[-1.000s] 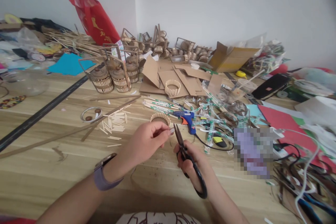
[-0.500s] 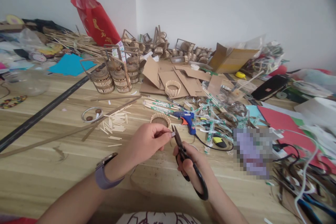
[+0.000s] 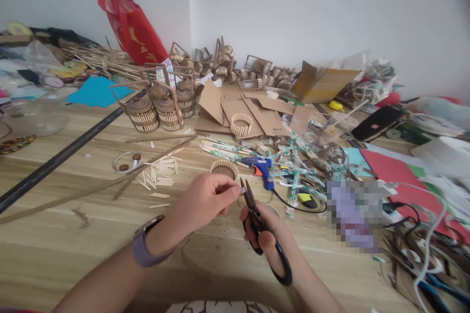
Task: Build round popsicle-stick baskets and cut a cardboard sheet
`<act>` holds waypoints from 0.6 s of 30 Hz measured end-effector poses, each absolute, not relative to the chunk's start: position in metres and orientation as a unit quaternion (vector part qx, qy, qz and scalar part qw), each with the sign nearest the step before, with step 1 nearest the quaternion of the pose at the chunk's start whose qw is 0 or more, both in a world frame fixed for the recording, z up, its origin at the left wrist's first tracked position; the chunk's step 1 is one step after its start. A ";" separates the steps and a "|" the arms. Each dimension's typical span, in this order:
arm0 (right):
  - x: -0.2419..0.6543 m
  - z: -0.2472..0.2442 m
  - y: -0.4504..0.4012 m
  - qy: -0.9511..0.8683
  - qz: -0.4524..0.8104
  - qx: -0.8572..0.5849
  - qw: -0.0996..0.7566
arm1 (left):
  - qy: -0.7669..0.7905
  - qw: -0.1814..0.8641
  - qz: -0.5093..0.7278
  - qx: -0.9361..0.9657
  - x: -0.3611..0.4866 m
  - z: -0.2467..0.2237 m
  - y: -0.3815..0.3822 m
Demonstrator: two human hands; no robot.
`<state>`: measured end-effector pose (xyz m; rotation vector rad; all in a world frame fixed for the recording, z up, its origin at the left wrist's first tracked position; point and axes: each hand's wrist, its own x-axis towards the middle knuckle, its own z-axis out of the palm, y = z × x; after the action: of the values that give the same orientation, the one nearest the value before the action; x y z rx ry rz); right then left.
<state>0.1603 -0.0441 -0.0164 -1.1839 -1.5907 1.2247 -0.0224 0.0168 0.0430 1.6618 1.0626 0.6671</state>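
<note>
Left hand (image 3: 203,200) pinches small stick piece (image 3: 241,190); right hand (image 3: 266,237) grips scissors (image 3: 262,227), blades at fingertips. Risk: nicked finger, offcut flying.

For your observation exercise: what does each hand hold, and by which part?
The right hand holds black scissors by the handle loops, blades pointing up. The left hand pinches a small pale piece at its fingertips, against the blades.
</note>
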 end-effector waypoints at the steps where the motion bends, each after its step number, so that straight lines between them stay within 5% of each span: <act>1: 0.160 -0.017 -0.044 -0.629 0.484 -0.466 0.393 | 0.440 0.508 0.278 0.687 -0.022 0.043 0.017; 18: 0.157 -0.021 -0.047 -0.624 0.491 -0.457 0.402 | 0.436 0.519 0.278 0.681 -0.022 0.040 0.018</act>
<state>0.1574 -0.0466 -0.0211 -1.1544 -1.5777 1.2400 -0.0219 0.0178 0.0400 1.6330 1.0462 0.6660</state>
